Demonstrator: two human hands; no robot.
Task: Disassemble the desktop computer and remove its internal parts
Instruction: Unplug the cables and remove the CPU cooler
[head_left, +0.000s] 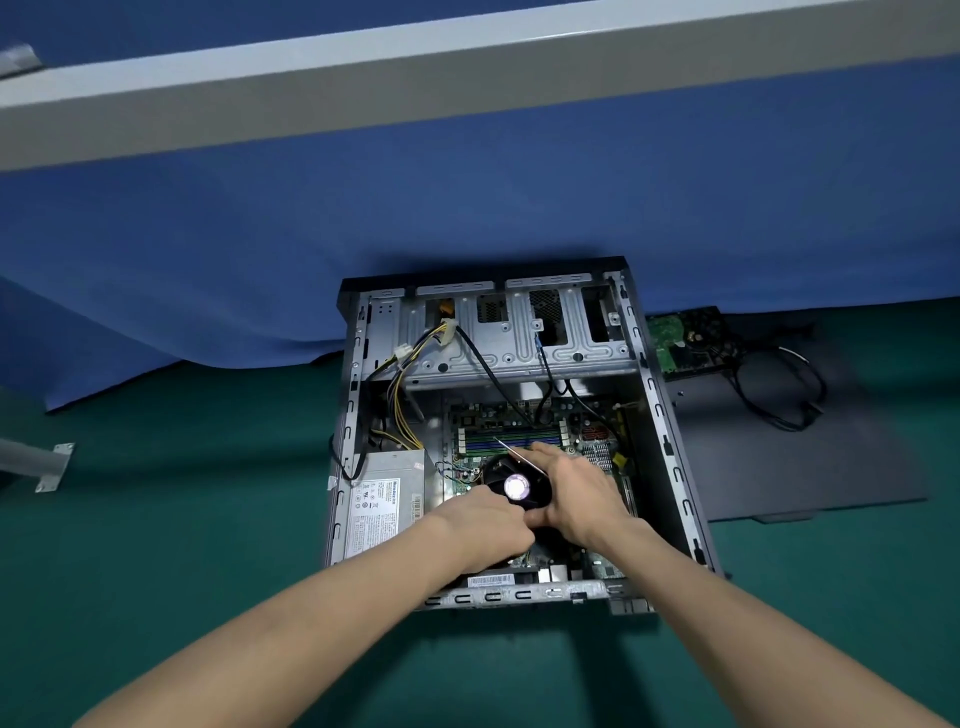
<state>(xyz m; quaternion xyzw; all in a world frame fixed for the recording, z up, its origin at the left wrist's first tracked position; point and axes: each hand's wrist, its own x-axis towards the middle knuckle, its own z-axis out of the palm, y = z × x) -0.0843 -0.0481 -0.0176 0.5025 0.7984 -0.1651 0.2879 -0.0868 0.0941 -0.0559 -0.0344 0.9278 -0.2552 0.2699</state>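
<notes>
Desktop PC case (670, 415) lies on its side, open face up, on the green bench (208, 519), far end against a blue cloth (467, 208). Both hands are inside, at the CPU fan (517, 487), which sits mid-case on the motherboard (519, 415).

L hand (488, 519): fingers curl down over the fan's near-left edge and grip it; fingertips are hidden. R hand (576, 493): lies over the fan's right side, thumb stretched toward the L hand and almost touching it. It holds a thin screwdriver (519, 454), whose metal shaft pokes out past the fingers and points up-left over the RAM sticks (498, 441). The exact finger hold on the handle is hidden.

Inside the case:
- Grey PSU (387, 509) w/ label, left side, just beside the fan.
- Yellow/black wire bundle (400, 410) runs from the PSU up to the drive cage (509, 338) at the far end.
- Small finned heatsink (597, 454), right of the R hand's fingers.

Outside:
- Dark side panel (805, 467) lies flat on the bench to the right of the case.
- On the panel's far end: a drive w/ green circuit board (680, 343) and a looped black cable (789, 395).
- Metal bracket (54, 465) at far left, well apart.
</notes>
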